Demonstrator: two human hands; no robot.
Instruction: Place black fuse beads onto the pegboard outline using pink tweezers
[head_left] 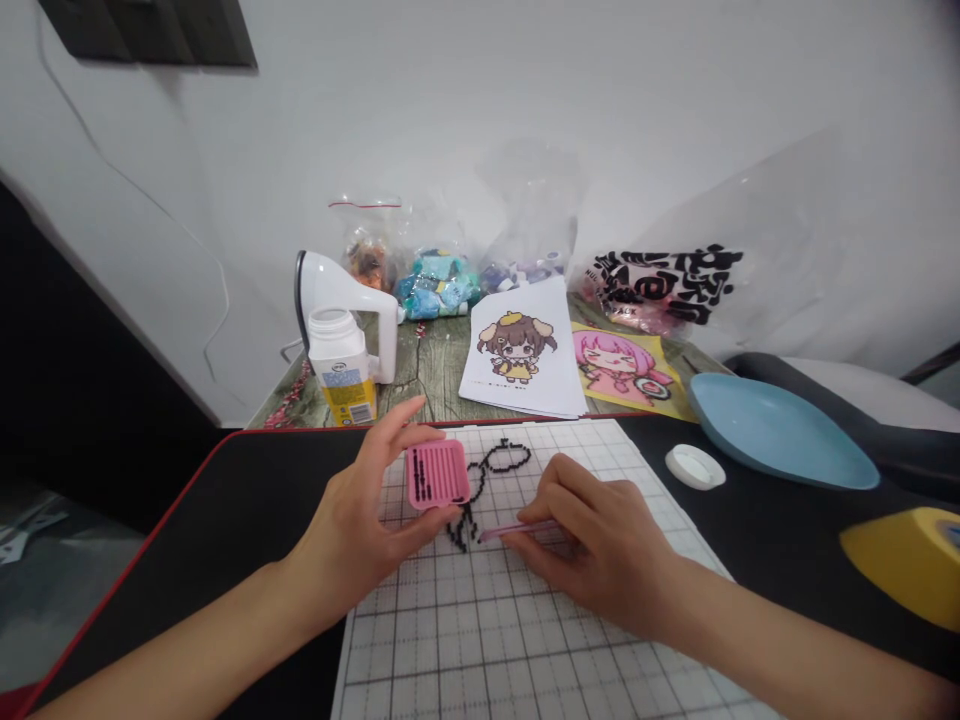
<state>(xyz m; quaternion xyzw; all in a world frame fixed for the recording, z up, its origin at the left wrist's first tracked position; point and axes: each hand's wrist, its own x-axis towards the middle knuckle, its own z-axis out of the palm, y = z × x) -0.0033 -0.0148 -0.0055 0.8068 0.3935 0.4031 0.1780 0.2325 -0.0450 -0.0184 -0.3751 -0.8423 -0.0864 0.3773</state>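
Observation:
Between the thumb and fingers of my left hand is a small pink ridged tray, tilted toward me, with black beads lined up in its left grooves. My right hand pinches a thin pink pen-like tool, its tip pointing left, close above the board. Below both hands lies a white gridded pegboard. Black beads on it form a curved outline with a loop at the top right. The tray and my left fingers hide part of that outline.
Behind the board are printed sheets with a cartoon figure, a pink-haired picture, a white bottle, a white handheld appliance and bags. On the right are a white cap, blue dish and yellow object.

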